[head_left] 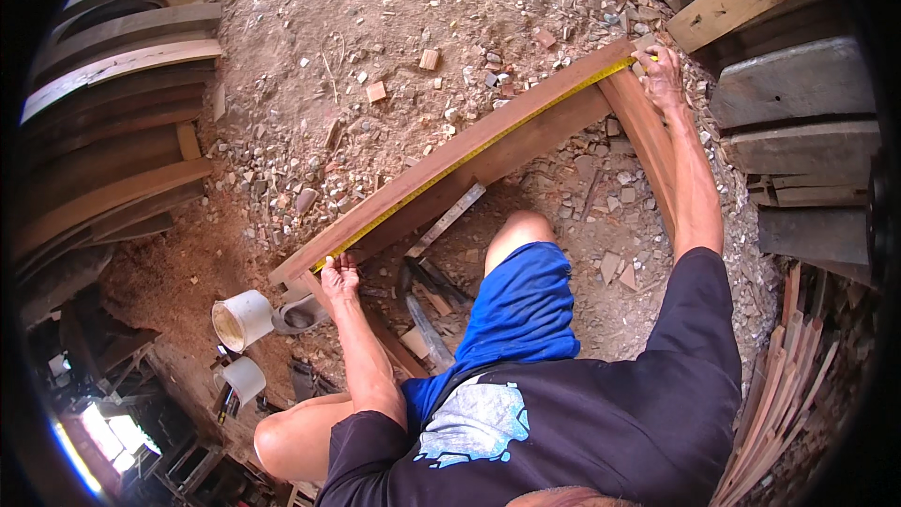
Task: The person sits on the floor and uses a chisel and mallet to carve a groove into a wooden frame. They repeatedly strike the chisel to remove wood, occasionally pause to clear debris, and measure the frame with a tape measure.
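A yellow tape measure [450,170] is stretched along the long reddish-brown wooden beam [394,199] of a frame on the ground. At the beam's near left end, my left hand [340,282] pinches the tape, its fingers bent and palm partly turned up. My right hand [663,77] grips the tape at the far right corner, where a bit of yellow shows by the fingers. From that corner a wooden side piece [648,150] runs back toward me, beside my right forearm. Another side piece is partly hidden below my left hand. The tape's case cannot be made out.
My bent knee [521,230] is inside the frame, near a pale bar [446,221] and dark tools. Two white buckets [244,319] stand at left. Stacked boards [122,61] line the left; more boards [798,84] and thin slats [774,404] are at right. Rubble covers the ground.
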The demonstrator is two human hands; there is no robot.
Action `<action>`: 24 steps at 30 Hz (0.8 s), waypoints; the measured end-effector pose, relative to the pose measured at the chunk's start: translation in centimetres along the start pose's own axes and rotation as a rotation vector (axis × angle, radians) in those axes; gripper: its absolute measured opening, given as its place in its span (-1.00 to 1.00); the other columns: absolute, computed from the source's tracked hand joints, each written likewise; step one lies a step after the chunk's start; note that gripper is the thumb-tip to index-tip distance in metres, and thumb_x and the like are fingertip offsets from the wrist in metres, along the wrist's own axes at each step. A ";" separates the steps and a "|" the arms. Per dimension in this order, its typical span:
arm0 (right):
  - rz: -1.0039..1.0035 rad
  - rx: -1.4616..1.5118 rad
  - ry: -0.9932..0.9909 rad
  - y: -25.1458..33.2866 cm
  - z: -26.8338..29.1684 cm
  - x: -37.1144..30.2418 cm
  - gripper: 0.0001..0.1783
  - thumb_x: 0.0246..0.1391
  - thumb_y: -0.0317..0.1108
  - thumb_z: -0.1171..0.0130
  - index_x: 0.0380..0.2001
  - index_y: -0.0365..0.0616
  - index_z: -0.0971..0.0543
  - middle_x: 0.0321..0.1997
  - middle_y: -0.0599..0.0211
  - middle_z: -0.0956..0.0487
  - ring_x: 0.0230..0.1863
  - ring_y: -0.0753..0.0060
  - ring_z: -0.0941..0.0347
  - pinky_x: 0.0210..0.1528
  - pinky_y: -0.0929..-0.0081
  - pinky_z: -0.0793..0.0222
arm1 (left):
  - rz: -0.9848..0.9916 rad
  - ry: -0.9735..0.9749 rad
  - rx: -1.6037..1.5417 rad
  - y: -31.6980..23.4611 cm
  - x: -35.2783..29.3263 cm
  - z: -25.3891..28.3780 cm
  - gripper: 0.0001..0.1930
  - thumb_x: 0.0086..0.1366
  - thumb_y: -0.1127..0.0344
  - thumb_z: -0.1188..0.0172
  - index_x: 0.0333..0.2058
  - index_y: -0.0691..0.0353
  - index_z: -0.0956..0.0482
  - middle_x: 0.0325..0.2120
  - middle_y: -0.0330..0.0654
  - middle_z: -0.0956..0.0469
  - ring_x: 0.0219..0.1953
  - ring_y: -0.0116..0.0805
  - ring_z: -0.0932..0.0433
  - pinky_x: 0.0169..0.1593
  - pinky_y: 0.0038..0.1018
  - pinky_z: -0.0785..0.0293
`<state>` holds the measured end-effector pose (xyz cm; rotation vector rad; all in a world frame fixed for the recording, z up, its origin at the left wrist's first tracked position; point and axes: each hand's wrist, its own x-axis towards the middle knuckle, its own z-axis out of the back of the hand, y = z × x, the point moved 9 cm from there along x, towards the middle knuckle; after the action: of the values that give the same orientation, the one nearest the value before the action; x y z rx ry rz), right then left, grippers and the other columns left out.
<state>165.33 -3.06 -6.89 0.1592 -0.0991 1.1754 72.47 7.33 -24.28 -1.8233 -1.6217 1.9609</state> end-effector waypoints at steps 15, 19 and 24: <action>0.076 -0.083 -0.051 0.9 -0.3 -0.1 -0.32 -0.12 -0.57 -0.46 0.15 0.15 -0.69 0.21 0.21 -0.53 0.32 -0.08 -0.36 0.39 0.02 -0.34 | 0.028 0.033 -0.011 -0.1 0.4 0.0 -0.84 0.50 0.26 -0.24 -0.29 0.14 -0.68 -0.40 -0.18 -0.77 -0.35 -0.21 -0.77 -0.13 -0.14 -0.78; 0.059 -0.073 -0.037 -0.1 -0.7 -0.1 -0.34 -0.10 -0.58 -0.43 0.15 0.14 -0.68 0.21 0.21 -0.53 0.32 -0.09 -0.36 0.38 0.01 -0.35 | 0.023 0.045 0.006 0.4 0.2 -0.7 -0.84 0.50 0.25 -0.24 -0.29 0.13 -0.68 -0.41 -0.20 -0.75 -0.34 -0.22 -0.76 -0.10 -0.15 -0.77; 0.030 -0.083 0.020 0.4 -1.4 0.6 -0.40 -0.04 -0.55 -0.39 0.13 0.14 -0.69 0.22 0.22 -0.54 0.32 -0.11 -0.35 0.38 -0.01 -0.35 | 0.025 0.001 -0.002 0.4 0.3 0.3 -0.86 0.52 0.27 -0.22 -0.26 0.12 -0.69 -0.37 -0.22 -0.76 -0.30 -0.22 -0.75 -0.07 -0.13 -0.73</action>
<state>165.21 -2.11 -8.14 0.0736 -0.1330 1.2006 72.39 7.19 -24.80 -1.8541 -1.6096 1.9684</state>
